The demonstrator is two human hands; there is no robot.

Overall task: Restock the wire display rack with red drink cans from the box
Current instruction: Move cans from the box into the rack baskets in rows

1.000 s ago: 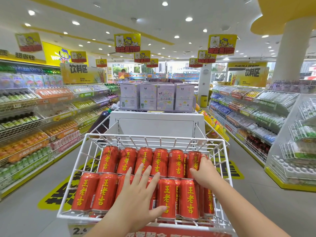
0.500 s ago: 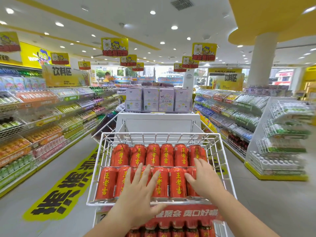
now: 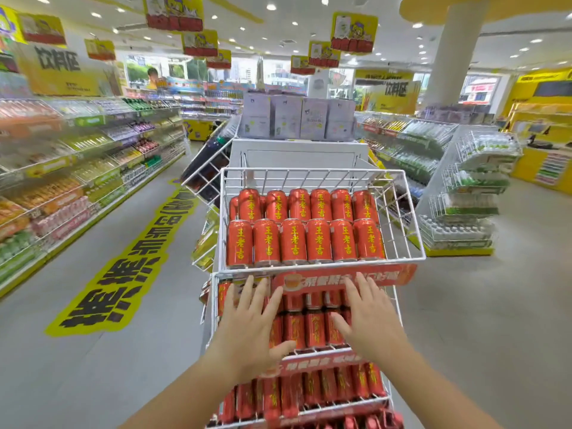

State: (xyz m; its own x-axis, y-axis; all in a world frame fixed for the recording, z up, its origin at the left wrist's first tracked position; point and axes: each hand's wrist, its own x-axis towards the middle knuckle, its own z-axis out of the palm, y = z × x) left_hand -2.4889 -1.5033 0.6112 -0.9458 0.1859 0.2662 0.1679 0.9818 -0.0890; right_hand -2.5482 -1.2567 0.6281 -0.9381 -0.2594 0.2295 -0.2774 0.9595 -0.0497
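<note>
Red drink cans stand upright in two rows in the top basket of the white wire display rack; more cans fill the tiers below, behind red banner strips; the left hand and right hand are side by side in front of the second tier, fingers straight and spread, gripping nothing; contact with the cans cannot be confirmed; stocked shelves line the aisle on the left; yellow floor lettering lies between shelves and rack.
</note>
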